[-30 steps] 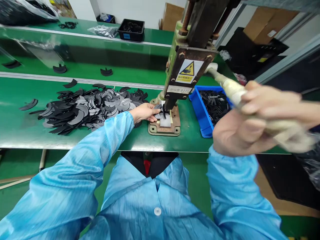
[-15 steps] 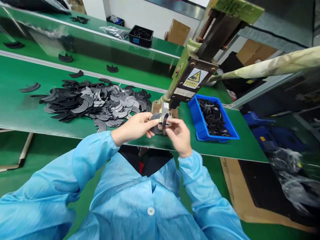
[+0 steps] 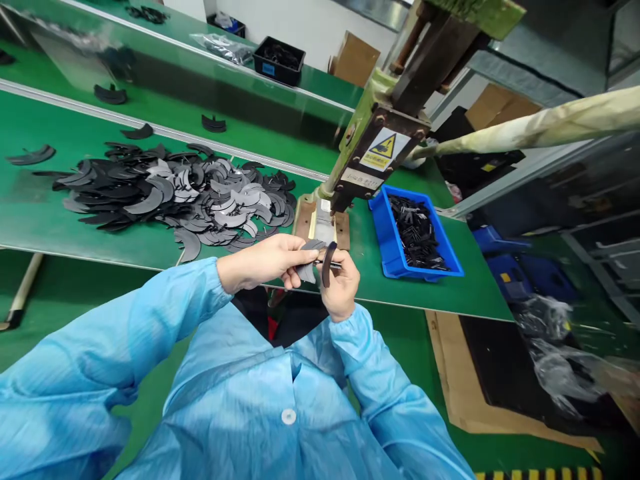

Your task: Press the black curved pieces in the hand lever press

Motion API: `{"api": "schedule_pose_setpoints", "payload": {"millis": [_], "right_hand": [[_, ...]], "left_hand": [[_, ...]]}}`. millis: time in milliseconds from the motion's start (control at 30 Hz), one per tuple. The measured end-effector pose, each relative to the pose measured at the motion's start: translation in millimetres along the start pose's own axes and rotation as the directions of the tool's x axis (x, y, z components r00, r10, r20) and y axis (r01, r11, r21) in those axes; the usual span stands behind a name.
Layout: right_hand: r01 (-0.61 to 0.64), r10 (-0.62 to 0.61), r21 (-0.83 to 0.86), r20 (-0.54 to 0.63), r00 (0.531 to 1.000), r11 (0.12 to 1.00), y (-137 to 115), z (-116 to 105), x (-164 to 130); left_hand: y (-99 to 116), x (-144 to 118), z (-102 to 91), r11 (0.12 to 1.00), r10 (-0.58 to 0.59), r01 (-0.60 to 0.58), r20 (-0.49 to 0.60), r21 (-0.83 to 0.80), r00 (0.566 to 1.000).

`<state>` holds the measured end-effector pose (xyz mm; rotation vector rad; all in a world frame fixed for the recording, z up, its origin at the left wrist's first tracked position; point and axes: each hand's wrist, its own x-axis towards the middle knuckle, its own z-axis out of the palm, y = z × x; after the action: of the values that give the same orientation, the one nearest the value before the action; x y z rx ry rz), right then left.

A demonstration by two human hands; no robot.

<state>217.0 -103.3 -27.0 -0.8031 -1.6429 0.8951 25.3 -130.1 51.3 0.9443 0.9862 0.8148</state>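
Observation:
My left hand (image 3: 270, 261) is closed on grey curved plastic pieces (image 3: 307, 272), pinched under the thumb; they look like a small stack. In my right hand (image 3: 342, 288), also closed, is a dark curved plastic piece (image 3: 328, 265), standing nearly on end against the grey ones. A thin dark edge sticks out by the right fingers, and I cannot make out what it belongs to. Both hands meet at the table's front edge, just in front of the press base (image 3: 345, 230). To their left lies a heap of grey and black curved pieces (image 3: 200, 193).
A green press (image 3: 380, 133) with a warning label rises behind my hands. A blue bin (image 3: 393, 263) of small black parts stands to its right. Several loose curved pieces, one of them a black piece (image 3: 214, 124), lie beyond the heap. A black tray (image 3: 277, 72) sits further back.
Both hands have drawn back from the press base toward my body, uncovering its metal fixture. My right hand has come closer to the left and closed further round the dark piece.

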Motion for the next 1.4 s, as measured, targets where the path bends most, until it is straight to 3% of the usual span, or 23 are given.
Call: {"api": "schedule_pose_setpoints", "payload": {"millis": [133,233,267,333,400,433,500,633,700,767,867,967,1100,1233,1400], "right_hand": [[0.017,-0.013,-0.088,0.045,0.999,0.996,4.2,-9.4,0.1],[0.098,-0.083,-0.153,0.106,0.991,0.983,2.4,-21.3,4.3],[0.131,-0.111,-0.171,0.124,0.986,0.976,1.1,-24.6,5.7],[0.19,-0.161,-0.204,0.153,0.975,0.96,-1.0,-28.8,8.1],[0.234,-0.195,-0.235,0.176,0.965,0.943,-1.9,-30.3,9.5],[0.252,-0.209,-0.249,0.186,0.96,0.935,-1.8,-30.5,9.8],[0.283,-0.233,-0.268,0.203,0.951,0.921,-0.9,-30.8,9.7],[0.331,-0.273,-0.269,0.232,0.934,0.904,1.3,-33.3,7.1],[0.342,-0.282,-0.264,0.239,0.929,0.902,2.2,-35.2,5.5],[0.338,-0.28,-0.266,0.235,0.931,0.903,2.8,-37.1,4.8],[0.324,-0.262,-0.267,0.244,0.934,0.908,3.6,-41.2,5.4],[0.29,-0.23,-0.271,0.232,0.945,0.918,7.9,-51.2,5.7],[0.176,-0.165,-0.311,0.06,0.984,0.934,24.2,-75.9,-0.9],[0.085,-0.109,-0.335,-0.054,0.993,0.938,42.3,-96.1,-14.2],[0.051,-0.079,-0.349,-0.065,0.995,0.936,50.3,-105.1,-25.9]], "left_hand": [[-3.2,8.4,-6.0,0.987,0.091,-0.076,-0.102,0.141,0.991],[-4.8,5.4,-7.1,0.949,0.155,-0.095,-0.18,0.302,0.971],[-4.6,2.8,-5.9,0.919,0.22,-0.123,-0.229,0.374,0.948],[-3.5,-3.1,-1.4,0.807,0.426,-0.207,-0.304,0.553,0.852],[-2.5,-7.2,4.0,0.643,0.604,-0.269,-0.259,0.717,0.754],[-2.5,-7.8,5.9,0.575,0.641,-0.288,-0.204,0.766,0.74],[-4.7,-5.3,6.8,0.514,0.642,-0.31,-0.118,0.8,0.757],[-16.1,7.1,-1.6,0.588,0.602,-0.285,-0.174,0.757,0.78],[-21.6,10.9,-4.2,0.673,0.557,-0.271,-0.231,0.689,0.797],[-24.2,11.0,-2.8,0.795,0.456,-0.259,-0.259,0.548,0.852],[-22.4,8.0,1.3,0.938,0.231,-0.18,-0.148,0.296,0.962],[-17.4,11.6,-7.1,0.973,0.104,-0.083,-0.086,0.213,0.991],[-2.8,41.5,-46.6,0.992,0.051,-0.008,-0.333,0.127,0.941],[34.7,99.5,-90.2,0.995,-0.058,0.091,-0.518,0.038,0.853],[88.0,171.3,-116.0,0.997,0.068,-0.022,-0.66,0.078,0.748]]}}
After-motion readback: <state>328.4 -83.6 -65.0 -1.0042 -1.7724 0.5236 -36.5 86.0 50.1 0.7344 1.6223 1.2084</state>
